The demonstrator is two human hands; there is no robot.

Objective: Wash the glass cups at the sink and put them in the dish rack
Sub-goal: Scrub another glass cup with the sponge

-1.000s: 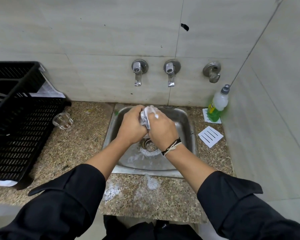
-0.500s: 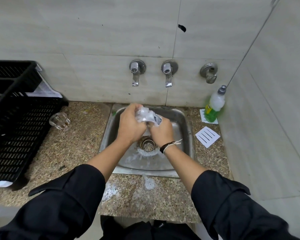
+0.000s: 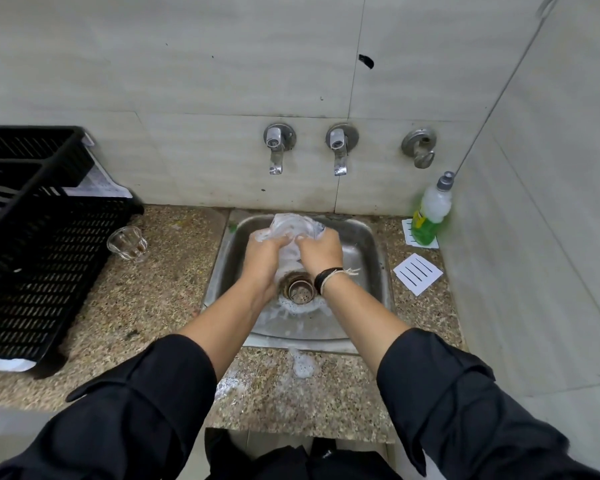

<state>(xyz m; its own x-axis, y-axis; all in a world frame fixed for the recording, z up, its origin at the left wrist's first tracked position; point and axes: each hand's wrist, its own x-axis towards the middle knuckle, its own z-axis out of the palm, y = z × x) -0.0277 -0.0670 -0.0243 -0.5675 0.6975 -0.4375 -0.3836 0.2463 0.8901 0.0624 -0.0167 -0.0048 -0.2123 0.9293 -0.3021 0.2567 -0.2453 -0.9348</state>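
Note:
Over the steel sink, both hands hold a foam-covered glass cup. My left hand grips its left side and my right hand grips its right side, fingers curled over it. The cup's upper part shows above the fingers near the back of the basin; its lower part is hidden by the hands. A second glass cup stands on the granite counter left of the sink, next to the black dish rack.
Two wall taps hang above the sink with no water visible. A green soap bottle leans in the right corner, with white cards beside it. Foam patches lie on the counter's front edge.
Both hands have moved with the cup toward the back of the basin. More of the soapy cup now shows above the fingers.

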